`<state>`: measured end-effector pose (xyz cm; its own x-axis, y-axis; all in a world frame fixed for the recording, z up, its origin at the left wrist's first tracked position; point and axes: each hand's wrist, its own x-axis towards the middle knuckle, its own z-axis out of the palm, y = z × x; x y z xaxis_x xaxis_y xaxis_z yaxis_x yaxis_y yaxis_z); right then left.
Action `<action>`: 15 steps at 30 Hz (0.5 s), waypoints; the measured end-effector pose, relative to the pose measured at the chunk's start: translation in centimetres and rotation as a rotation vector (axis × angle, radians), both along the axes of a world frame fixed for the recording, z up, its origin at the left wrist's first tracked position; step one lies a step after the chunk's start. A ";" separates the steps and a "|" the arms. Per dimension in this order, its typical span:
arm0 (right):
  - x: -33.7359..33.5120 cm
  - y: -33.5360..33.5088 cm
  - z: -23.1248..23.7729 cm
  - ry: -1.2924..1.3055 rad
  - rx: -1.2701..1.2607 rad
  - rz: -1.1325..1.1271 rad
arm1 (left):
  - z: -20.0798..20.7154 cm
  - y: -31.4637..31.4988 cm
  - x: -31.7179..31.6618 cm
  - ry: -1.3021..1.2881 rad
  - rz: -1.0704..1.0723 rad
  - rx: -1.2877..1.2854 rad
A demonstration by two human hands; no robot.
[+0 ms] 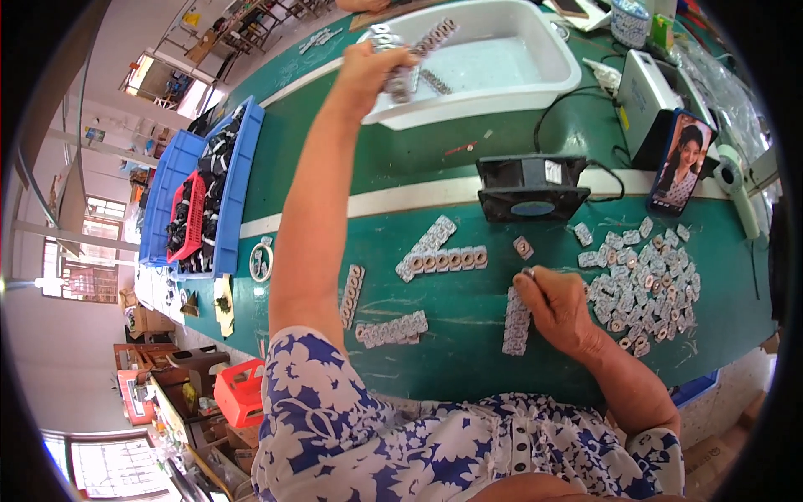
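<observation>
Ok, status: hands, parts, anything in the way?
Left hand gripping grey parts at left end of white tub. Right hand at far end of strip. Black fan beyond; no blockage evident.

Bright windows [115, 468] sit in pale walls [75, 360] beyond a red stool [234, 410].

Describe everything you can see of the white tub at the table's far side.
The white tub is broad and shallow, apparently plastic, with rounded corners and a projecting rim. It sits upright on the green table. A short strip of small pieces lies inside, toward the left. There the left hand, holding strips, overlaps its rim in view; contact is unclear.
</observation>
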<state>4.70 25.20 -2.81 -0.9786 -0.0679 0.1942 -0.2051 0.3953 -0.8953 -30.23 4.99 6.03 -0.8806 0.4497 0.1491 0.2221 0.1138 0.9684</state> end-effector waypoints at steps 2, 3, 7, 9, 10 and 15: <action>-0.1 0.1 0.2 -0.026 -0.019 -0.036 | 2.0 -3.9 4.2 -0.039 -0.073 -0.090; 0.0 0.1 0.0 -0.039 -0.037 -0.052 | 2.6 -5.6 7.2 -0.079 -0.120 -0.135; -0.4 -0.9 0.6 -0.129 -0.144 -0.084 | 1.7 -10.9 15.8 -0.158 -0.215 -0.395; -0.6 -1.2 0.0 -0.141 -0.141 -0.087 | -1.9 -11.2 19.0 -0.243 -0.357 -0.480; -0.7 -1.2 -0.3 -0.135 -0.146 -0.105 | -3.5 -10.8 20.3 -0.257 -0.358 -0.464; 0.1 -0.8 -0.4 -0.195 -0.248 -0.195 | -3.3 -10.8 25.1 0.067 0.042 -0.537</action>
